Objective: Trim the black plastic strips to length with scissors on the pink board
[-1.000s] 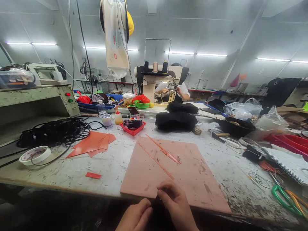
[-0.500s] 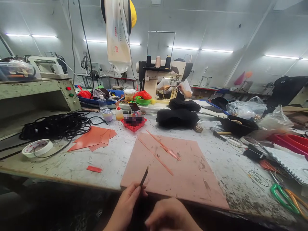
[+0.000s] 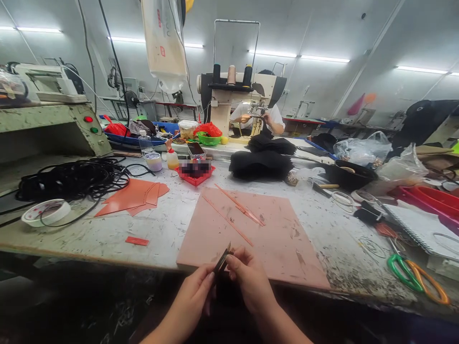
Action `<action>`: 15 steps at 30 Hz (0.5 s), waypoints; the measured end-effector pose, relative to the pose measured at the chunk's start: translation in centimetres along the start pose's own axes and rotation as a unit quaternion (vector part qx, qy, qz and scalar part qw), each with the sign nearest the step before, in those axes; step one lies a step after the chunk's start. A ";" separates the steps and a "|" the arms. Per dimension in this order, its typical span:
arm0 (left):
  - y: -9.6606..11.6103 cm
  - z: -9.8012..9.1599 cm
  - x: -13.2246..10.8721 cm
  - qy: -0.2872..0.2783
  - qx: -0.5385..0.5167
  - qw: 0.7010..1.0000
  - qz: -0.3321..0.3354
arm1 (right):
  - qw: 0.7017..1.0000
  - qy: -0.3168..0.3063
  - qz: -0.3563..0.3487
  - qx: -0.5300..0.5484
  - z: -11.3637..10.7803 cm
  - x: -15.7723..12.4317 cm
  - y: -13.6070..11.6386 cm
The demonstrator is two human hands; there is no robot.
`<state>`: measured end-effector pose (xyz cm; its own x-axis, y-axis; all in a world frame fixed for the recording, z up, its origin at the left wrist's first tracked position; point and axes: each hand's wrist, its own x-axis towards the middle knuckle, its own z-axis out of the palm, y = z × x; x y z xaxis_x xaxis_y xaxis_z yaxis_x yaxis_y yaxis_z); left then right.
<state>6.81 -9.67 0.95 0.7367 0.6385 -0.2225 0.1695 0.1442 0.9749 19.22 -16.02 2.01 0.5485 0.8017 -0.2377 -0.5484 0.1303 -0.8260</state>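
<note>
My left hand (image 3: pixel 195 296) and my right hand (image 3: pixel 251 282) meet at the near edge of the table, both pinching a thin dark strip (image 3: pixel 222 260) that points up and to the right. They hover over the front edge of a pink cutting mat (image 3: pixel 272 239). Thin pink slivers (image 3: pixel 236 210) lie across the mat's far half.
Orange sheets (image 3: pixel 132 198), a tape roll (image 3: pixel 45 212) and a black cord tangle (image 3: pixel 71 179) lie left. A red tray (image 3: pixel 195 174) and black fabric pile (image 3: pixel 261 165) sit behind the mat. Green and orange scissors (image 3: pixel 416 272) lie right. A person sews at a machine (image 3: pixel 233 102) beyond.
The left hand first raised the dark strip alone; now the right hand has come up and pinches it too. The view has tilted down slightly.
</note>
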 end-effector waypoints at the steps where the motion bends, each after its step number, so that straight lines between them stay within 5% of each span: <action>1: -0.1 0.0 0.0 -0.003 0.005 1.000 -0.002 | 1.000 0.000 0.005 0.000 0.0 0.0 0.0; 7: 0.0 0.1 0.2 -0.016 0.003 0.999 -0.039 | 0.999 0.015 0.028 0.014 -0.2 0.3 0.4; 12: 0.5 0.1 0.4 0.037 -0.029 0.998 -0.042 | 0.999 0.028 0.032 0.031 -0.2 0.1 0.5; 15: 0.5 -0.1 0.4 0.068 -0.059 0.995 -0.049 | 0.999 0.014 -0.021 -0.027 -0.2 -0.4 0.1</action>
<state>7.15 -9.26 1.37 0.6242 0.7117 -0.3221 0.1530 0.2930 0.9438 19.04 -16.39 1.91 0.5883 0.7796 -0.2150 -0.4891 0.1313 -0.8623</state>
